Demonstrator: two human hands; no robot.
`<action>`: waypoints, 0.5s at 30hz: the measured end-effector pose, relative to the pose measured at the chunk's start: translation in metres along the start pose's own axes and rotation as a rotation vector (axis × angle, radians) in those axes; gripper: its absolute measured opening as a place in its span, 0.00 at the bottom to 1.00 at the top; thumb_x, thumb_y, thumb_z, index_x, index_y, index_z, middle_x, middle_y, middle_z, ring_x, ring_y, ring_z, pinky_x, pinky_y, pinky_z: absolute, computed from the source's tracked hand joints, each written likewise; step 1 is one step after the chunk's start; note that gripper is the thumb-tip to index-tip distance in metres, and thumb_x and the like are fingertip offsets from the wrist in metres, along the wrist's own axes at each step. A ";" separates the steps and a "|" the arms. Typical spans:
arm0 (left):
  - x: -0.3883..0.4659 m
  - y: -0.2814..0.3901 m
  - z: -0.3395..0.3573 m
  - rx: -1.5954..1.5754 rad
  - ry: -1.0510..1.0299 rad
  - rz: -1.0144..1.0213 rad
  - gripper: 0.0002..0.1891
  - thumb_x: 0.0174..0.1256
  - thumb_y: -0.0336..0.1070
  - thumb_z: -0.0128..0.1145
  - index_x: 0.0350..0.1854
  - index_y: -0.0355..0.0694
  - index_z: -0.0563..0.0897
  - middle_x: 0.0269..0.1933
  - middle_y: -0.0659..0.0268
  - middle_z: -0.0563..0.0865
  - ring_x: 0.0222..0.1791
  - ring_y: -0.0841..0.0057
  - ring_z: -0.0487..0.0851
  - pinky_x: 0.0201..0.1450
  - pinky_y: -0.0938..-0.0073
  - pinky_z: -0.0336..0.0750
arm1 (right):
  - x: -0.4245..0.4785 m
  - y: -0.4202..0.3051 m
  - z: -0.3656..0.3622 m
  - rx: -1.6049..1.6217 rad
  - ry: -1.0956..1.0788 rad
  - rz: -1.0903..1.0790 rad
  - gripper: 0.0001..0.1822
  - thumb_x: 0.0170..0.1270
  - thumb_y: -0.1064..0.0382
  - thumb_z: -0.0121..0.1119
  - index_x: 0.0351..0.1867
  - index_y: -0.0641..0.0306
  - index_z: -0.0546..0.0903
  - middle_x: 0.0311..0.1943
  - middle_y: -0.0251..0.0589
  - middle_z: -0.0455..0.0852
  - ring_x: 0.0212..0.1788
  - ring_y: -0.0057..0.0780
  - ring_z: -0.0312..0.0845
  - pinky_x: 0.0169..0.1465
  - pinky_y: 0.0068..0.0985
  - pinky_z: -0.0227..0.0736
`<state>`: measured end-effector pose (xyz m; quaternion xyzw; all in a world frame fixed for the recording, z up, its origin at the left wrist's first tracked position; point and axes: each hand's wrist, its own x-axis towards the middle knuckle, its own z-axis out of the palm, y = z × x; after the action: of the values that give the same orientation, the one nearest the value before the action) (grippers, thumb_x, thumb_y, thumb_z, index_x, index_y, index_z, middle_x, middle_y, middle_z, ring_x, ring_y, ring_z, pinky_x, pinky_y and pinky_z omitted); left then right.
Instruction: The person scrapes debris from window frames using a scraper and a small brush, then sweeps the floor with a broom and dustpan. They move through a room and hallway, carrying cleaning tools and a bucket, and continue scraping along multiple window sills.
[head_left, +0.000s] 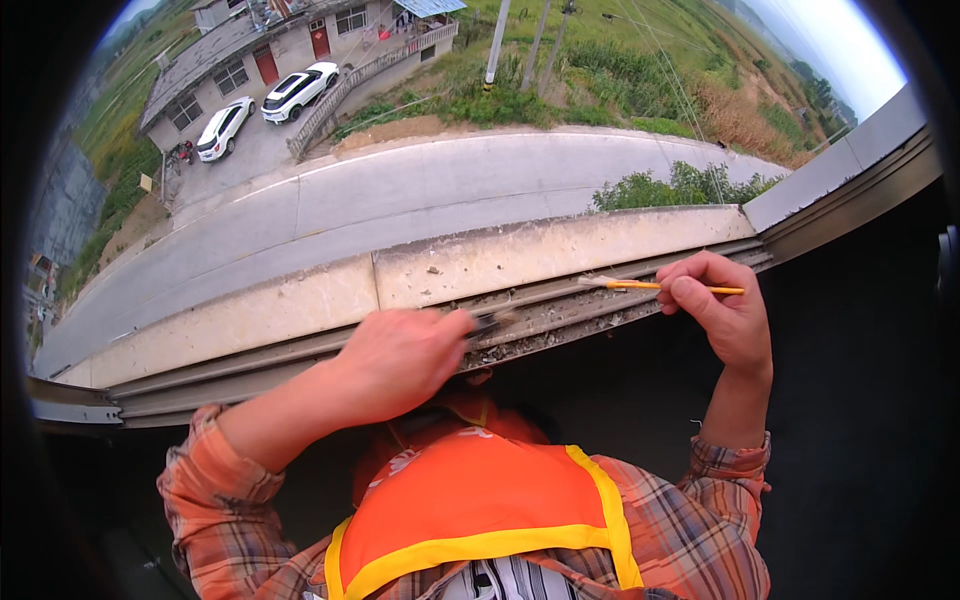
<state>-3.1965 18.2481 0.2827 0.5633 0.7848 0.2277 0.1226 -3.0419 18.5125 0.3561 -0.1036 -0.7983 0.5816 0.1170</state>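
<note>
My left hand is closed around the dark handle of a brush, blurred, its bristles over the metal window track. In my right hand a thin brush with a yellow handle is pinched between thumb and fingers. Its pale, frayed bristles point left and lie at the outer side of the track. Grey dirt and small flakes of debris are spread along the grooves between my hands. Whether either brush touches the metal is hard to tell.
Beyond the track runs a pale outer sill with bits of debris and a joint across it. The window frame rises at the right. Outside and below are a concrete road, a shrub, two white cars and a house.
</note>
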 end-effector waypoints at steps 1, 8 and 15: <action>0.015 0.006 0.002 0.049 -0.054 0.018 0.09 0.60 0.34 0.51 0.41 0.39 0.76 0.30 0.57 0.82 0.31 0.57 0.81 0.33 0.62 0.74 | -0.002 -0.002 0.000 0.032 0.005 -0.022 0.08 0.63 0.68 0.57 0.35 0.73 0.79 0.29 0.35 0.81 0.31 0.16 0.74 0.38 0.14 0.71; 0.026 0.005 -0.040 0.169 -0.232 0.076 0.08 0.58 0.34 0.52 0.39 0.41 0.78 0.28 0.58 0.81 0.30 0.59 0.81 0.32 0.62 0.74 | -0.025 0.014 -0.026 0.103 0.097 -0.074 0.08 0.62 0.68 0.56 0.36 0.74 0.79 0.32 0.41 0.82 0.32 0.20 0.76 0.38 0.18 0.74; 0.082 0.038 -0.006 0.202 -0.261 0.169 0.06 0.59 0.35 0.49 0.33 0.39 0.76 0.26 0.58 0.80 0.30 0.58 0.80 0.31 0.60 0.73 | -0.013 0.011 -0.015 0.126 0.073 -0.089 0.08 0.63 0.68 0.56 0.37 0.73 0.79 0.31 0.40 0.82 0.32 0.20 0.77 0.38 0.18 0.74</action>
<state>-3.1950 18.3335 0.3118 0.6615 0.7308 0.0823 0.1467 -3.0245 18.5248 0.3495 -0.0818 -0.7592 0.6207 0.1780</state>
